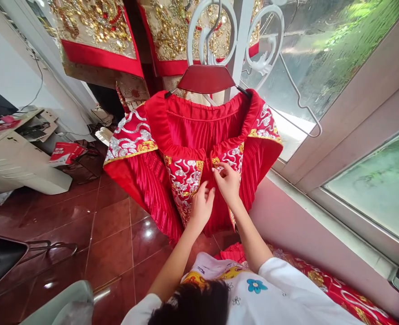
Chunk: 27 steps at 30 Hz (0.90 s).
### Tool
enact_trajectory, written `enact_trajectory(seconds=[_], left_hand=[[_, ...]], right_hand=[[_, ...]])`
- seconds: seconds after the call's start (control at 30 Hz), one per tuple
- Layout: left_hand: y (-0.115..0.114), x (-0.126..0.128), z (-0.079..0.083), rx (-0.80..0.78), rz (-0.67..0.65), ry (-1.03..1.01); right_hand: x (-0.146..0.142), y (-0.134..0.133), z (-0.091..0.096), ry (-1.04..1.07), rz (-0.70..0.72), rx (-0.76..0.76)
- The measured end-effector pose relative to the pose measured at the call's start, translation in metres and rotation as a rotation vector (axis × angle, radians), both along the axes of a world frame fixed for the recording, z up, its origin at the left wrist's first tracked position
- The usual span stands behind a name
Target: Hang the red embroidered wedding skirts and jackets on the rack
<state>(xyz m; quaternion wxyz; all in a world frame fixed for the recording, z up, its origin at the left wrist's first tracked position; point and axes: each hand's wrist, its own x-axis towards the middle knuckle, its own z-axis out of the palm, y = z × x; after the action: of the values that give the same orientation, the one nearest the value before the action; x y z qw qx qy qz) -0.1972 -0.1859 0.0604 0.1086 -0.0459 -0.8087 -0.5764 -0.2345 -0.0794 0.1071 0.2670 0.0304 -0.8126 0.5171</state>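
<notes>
A red pleated skirt [158,174] with silver and gold embroidered panels hangs by its waistband from a clip hanger [206,80]. Two narrow embroidered panels drop side by side at its front, with plain red cloth between them. My left hand [202,205], fingers curled, is at the inner edge of the left panel [185,177]. Part of its grip is hidden behind the hand. Slightly higher, my right hand [227,184] pinches the inner edge of the right panel [233,158] just below the waistband.
Gold-beaded garments [98,31] with red hems hang behind. A white scrolled metal rack [238,40] and a bare wire hanger [297,97] stand by the window [321,49]. Red embroidered cloth [321,275] lies below the sill. At left are a white cabinet [23,164] and a chair [3,257].
</notes>
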Motion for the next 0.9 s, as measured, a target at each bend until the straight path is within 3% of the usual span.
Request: enact_trajectory(seconds=[0.2, 0.3, 0.47, 0.6, 0.73, 0.9], left_hand=[[-0.008, -0.027, 0.044, -0.041, -0.023, 0.086], [-0.01, -0.033, 0.054, -0.024, -0.058, 0.062], [-0.015, -0.024, 0.047, 0.066, -0.077, 0.103], [-0.019, -0.012, 0.044, 0.14, -0.081, 0.159], [-0.023, -0.004, 0.046, 0.205, -0.171, 0.017], [-0.025, -0.003, 0.036, 0.325, -0.178, -0.128]], right_hand=[[-0.018, -0.011, 0.009, 0.035, -0.08, 0.065], [-0.022, -0.013, 0.012, 0.025, -0.053, 0.078], [-0.017, -0.007, 0.006, 0.002, 0.052, -0.032], [-0.015, -0.009, 0.003, 0.029, -0.011, 0.044], [-0.016, -0.012, 0.005, 0.008, -0.052, 0.113], [-0.005, -0.004, -0.009, -0.069, 0.14, 0.111]])
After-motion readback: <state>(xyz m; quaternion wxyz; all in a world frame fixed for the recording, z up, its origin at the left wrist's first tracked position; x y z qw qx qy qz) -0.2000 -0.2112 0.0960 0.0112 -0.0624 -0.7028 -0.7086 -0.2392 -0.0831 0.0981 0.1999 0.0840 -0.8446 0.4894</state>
